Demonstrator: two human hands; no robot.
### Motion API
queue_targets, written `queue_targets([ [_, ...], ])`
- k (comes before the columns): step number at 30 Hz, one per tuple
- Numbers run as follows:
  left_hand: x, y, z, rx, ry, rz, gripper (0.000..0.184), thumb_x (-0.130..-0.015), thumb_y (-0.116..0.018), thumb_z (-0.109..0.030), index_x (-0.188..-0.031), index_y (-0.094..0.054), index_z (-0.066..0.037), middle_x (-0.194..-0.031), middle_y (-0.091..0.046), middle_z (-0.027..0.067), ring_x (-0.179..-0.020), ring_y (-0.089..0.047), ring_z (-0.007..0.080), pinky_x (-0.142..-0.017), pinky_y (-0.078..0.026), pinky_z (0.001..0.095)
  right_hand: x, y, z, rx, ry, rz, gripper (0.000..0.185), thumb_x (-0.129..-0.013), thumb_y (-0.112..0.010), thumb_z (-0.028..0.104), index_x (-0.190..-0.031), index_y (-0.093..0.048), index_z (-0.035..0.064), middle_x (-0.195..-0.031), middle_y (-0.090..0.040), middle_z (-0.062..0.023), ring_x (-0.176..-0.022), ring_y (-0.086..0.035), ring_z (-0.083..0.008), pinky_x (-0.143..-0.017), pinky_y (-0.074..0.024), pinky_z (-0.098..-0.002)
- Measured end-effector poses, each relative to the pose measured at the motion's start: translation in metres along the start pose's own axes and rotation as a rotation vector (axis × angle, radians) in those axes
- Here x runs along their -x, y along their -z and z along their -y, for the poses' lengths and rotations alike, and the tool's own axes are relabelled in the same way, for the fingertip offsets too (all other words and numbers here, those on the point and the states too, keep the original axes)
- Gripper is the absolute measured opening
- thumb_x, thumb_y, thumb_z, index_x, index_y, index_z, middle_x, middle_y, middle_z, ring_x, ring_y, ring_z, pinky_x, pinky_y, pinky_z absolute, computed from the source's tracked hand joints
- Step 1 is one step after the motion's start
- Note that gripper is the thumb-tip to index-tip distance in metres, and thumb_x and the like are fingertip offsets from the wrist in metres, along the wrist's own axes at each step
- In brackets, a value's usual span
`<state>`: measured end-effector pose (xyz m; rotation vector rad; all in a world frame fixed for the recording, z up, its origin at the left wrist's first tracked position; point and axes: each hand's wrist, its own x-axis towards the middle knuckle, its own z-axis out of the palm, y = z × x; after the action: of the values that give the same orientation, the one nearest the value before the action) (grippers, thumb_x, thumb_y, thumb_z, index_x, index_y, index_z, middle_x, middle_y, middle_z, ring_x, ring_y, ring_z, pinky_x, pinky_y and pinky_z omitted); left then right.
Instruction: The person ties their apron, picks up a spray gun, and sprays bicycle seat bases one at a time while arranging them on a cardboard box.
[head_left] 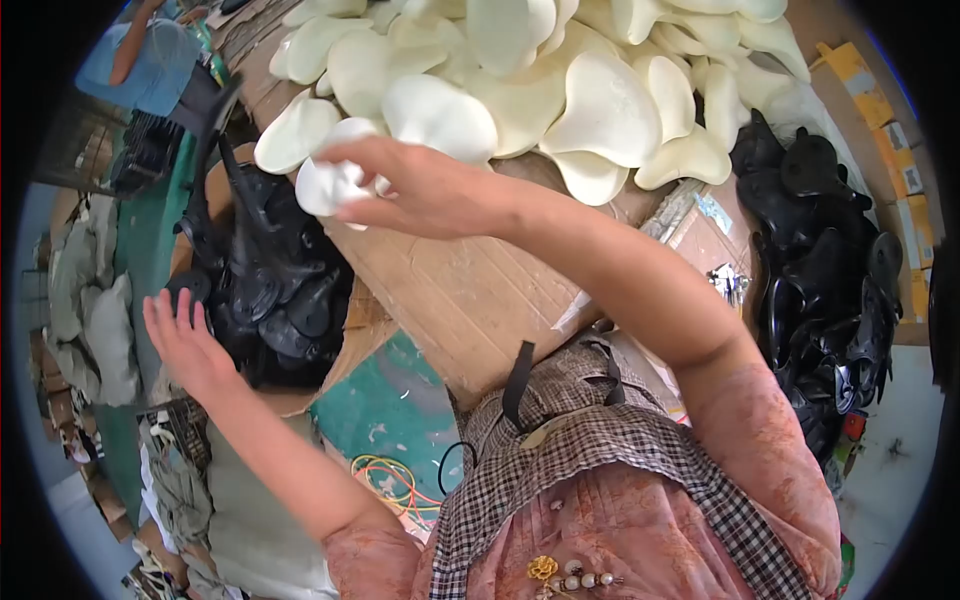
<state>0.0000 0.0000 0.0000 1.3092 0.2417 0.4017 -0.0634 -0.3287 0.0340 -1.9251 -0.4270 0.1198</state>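
My right hand point(425, 190) reaches over the cardboard-topped table, with thumb and fingers curved round a small white foam saddle pad point(322, 190); motion blurs the fingertips. Just beyond it lies a heap of cream foam saddle pads point(605, 110), wide at one end and narrow at the other. Off to the left, my left hand point(190, 345) is raised with its fingers spread and nothing in it. Beside that hand stands a cardboard box holding black saddle shells point(285, 290), piled loosely.
More black saddle shells point(825, 260) are stacked on the right. The cardboard sheet point(460, 290) covers the table before me. Coiled coloured cords point(390, 480) lie below. Grey sacks point(105, 330) line the left, and a person in a blue shirt point(150, 65) stands at the upper left.
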Motion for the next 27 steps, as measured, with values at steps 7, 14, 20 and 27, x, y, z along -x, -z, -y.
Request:
queue_targets([
  [7,0.121,0.103,0.107,-0.276,0.539,0.117,0.034,-0.089,-0.064,-0.024,-0.116,-0.058,-0.004,-0.104,-0.063,0.0098,-0.088,-0.063,0.0197,-0.079,-0.053,0.0331,0.168,-0.076,-0.084,-0.378,-0.271,0.769,0.045,-0.08,-0.055,0.005,-0.125,-0.058,0.0081,-0.112,-0.062,-0.0082,-0.084,-0.056,-0.0184,-0.076,-0.0473,-0.0311],
  [14,0.144,0.06,0.146,-0.287,0.64,0.154,0.028,-0.088,-0.065,-0.021,-0.113,-0.06,-0.008,-0.099,-0.064,0.008,-0.075,-0.062,0.0176,-0.072,-0.05,0.031,0.245,0.006,-0.095,-0.28,-0.378,0.736,0.017,-0.083,-0.059,0.009,-0.096,-0.063,-0.0006,-0.08,-0.064,-0.0086,-0.077,-0.058,-0.0208,-0.071,-0.0467,-0.0346],
  [20,0.153,-0.055,0.118,-0.337,0.535,0.432,0.028,-0.09,-0.063,-0.018,-0.113,-0.059,-0.002,-0.099,-0.063,0.0075,-0.08,-0.061,0.015,-0.076,-0.048,0.0269,0.31,0.029,-0.068,-0.155,-0.321,0.624,0.016,-0.078,-0.063,0.015,-0.084,-0.062,0.0,-0.081,-0.061,-0.0147,-0.077,-0.059,-0.0308,-0.07,-0.0466,-0.0398],
  [27,0.186,-0.11,0.126,-0.458,0.538,0.713,0.026,-0.09,-0.063,-0.015,-0.11,-0.059,0.0,-0.097,-0.063,0.0057,-0.08,-0.06,0.012,-0.075,-0.047,0.0247,0.355,0.001,-0.09,-0.319,-0.229,0.25,0.015,-0.081,-0.067,0.013,-0.087,-0.059,0.0028,-0.1,-0.059,-0.014,-0.085,-0.058,-0.0286,-0.073,-0.0464,-0.0396],
])
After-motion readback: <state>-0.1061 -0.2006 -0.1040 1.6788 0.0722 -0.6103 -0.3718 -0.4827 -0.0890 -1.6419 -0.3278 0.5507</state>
